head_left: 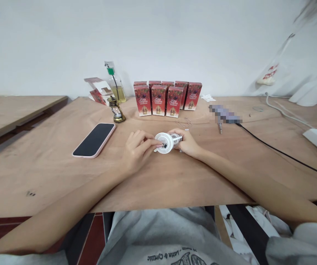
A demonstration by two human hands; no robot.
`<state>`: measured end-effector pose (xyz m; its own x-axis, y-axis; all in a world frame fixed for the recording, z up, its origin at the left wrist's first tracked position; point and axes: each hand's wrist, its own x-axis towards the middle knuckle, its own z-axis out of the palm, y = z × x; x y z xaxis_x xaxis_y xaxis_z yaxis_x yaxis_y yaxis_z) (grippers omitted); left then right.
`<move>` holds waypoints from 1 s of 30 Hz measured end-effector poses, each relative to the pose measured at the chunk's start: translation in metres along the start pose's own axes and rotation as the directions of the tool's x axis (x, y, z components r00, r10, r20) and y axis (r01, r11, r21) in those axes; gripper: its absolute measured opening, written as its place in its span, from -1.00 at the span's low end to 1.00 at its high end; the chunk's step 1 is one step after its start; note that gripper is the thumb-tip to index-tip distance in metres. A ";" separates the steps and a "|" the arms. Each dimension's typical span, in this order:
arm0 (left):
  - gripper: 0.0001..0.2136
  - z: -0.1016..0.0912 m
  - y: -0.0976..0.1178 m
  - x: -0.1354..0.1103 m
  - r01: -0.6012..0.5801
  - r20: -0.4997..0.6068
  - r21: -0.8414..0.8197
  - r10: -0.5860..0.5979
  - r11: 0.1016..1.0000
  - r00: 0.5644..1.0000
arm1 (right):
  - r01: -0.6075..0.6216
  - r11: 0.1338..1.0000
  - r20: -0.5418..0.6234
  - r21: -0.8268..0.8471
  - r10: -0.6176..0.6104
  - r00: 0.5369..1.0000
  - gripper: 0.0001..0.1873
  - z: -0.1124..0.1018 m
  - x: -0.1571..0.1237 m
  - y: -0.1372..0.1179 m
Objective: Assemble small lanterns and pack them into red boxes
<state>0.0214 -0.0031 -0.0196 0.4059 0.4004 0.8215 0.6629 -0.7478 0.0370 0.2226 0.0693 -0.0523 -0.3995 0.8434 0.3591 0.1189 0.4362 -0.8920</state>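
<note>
White round-rimmed plastic piece with a clear body (169,141) is held over the middle of a pale brown wooden table (180,180). The right hand (188,143) is curled around its clear end; the left hand (136,147) has thumb and fingers nearly together at its open face, but whether they grip anything I cannot tell. A black-screened phone in a pink case (95,141) lies to the left, a small bronze-coloured lantern (116,112) standing beyond it. Red printed cardboard boxes (159,100) stand clustered before a plain pale wall (158,36); rightward, a black cable (279,150) crosses the surface. Red floor tiles (92,237) show below the near edge.
</note>
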 end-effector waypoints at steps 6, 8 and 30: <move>-0.88 0.003 0.003 0.005 0.293 0.021 -0.273 -0.299 0.916 0.954 | 0.011 0.999 0.010 -0.050 -0.010 1.000 -0.70 0.001 -0.001 -0.003; -0.75 0.005 0.002 0.007 0.461 0.105 -0.429 -0.464 0.777 0.880 | 0.027 0.998 0.014 -0.064 -0.026 1.000 -0.70 0.001 -0.001 -0.005; -0.56 -0.001 0.010 0.010 0.366 0.136 -0.480 -0.345 0.797 0.929 | 0.082 0.981 -0.024 0.174 -0.079 0.997 -0.51 0.016 -0.014 -0.044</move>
<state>0.0315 -0.0072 -0.0110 0.2338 0.7019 0.6728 0.3755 -0.7035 0.6034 0.2086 0.0330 -0.0227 -0.3859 0.8135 0.4350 -0.0747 0.4425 -0.8937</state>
